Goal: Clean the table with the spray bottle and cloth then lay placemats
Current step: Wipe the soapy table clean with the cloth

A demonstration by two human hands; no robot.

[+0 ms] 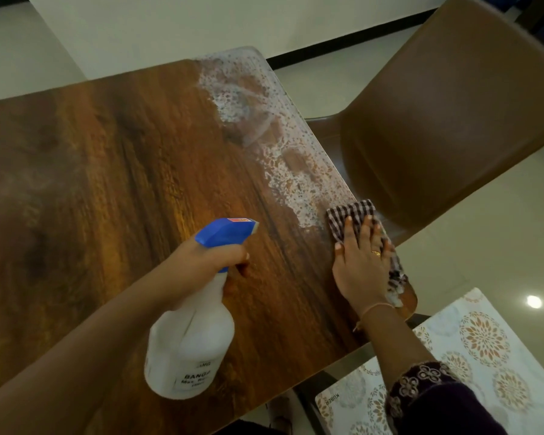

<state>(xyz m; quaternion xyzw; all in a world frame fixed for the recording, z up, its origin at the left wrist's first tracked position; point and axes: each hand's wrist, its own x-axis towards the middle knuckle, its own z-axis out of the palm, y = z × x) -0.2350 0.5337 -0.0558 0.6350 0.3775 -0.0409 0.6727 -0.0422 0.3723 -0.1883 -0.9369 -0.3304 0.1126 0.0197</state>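
Currently, left hand [212, 262]: clenched round the neck of the spray bottle [192, 343]; my index finger is curled under the blue trigger head [225, 232].
Spray bottle: white body, held tilted over the table [107, 183], with the nozzle aimed toward the table's right side. There is black print low on the body, only partly legible.
Right hand [360, 265]: flat, with fingers straight and slightly spread and the palm pressing down on the cloth [350, 215]. No curl and no pinch.
Cloth: brown-and-white check, lying on the tabletop at its right edge, toward the near corner. It shows beyond my fingertips and along the outer side of my hand.
Droplets [264, 127]: whitish beads and foam in a band along the right edge, running from the far corner down to just beside the cloth. Curved smear marks show within the band.
Table: dark wood grain, glossy.
Chair [453, 120]: brown, on the table's right side, with its back just beside the cloth.
Placemat [484, 340]: pale with floral medallions, off the table, low on the right past the near corner. I cannot tell what it lies on.
Ring [376, 254]: gold, on one finger of the right hand.
Sleeve [421, 381]: dark with an embroidered cuff, on the right forearm.
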